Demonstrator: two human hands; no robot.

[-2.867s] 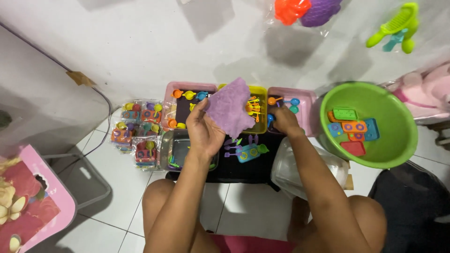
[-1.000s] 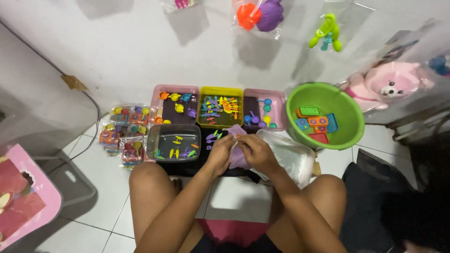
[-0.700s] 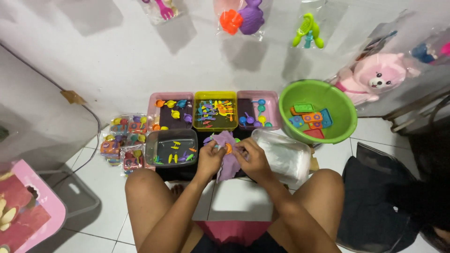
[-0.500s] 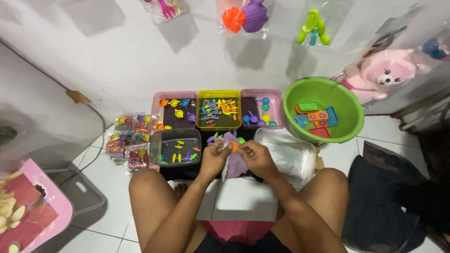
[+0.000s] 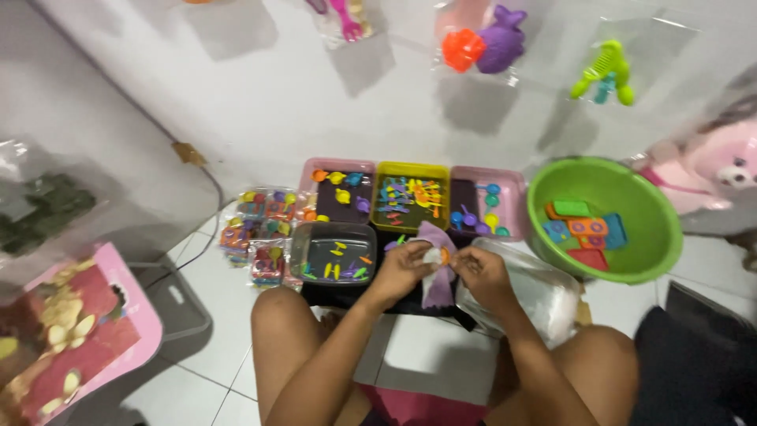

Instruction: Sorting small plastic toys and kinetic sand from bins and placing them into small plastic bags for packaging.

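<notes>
My left hand (image 5: 400, 270) and my right hand (image 5: 482, 272) meet over my lap, just in front of the trays. Together they pinch a small orange toy piece (image 5: 445, 255) against a lilac cloth (image 5: 436, 272) that hangs down between them. A small clear tray (image 5: 332, 254) with yellow and orange bits lies just left of my left hand. Behind the hands stand a pink tray (image 5: 341, 189), a yellow tray (image 5: 409, 197) and a second pink tray (image 5: 482, 203), each with small coloured toy parts.
A green basin (image 5: 605, 218) with coloured blocks sits at the right. A clear plastic bag (image 5: 536, 293) rests by my right knee. Packed toy bags (image 5: 260, 230) lie left of the trays. A pink box (image 5: 75, 331) is at far left. Bagged toys (image 5: 481, 41) hang on the wall.
Earlier I held the lilac cloth up over the trays. My hands have come down to my lap, close together, with the cloth now hanging between them.
</notes>
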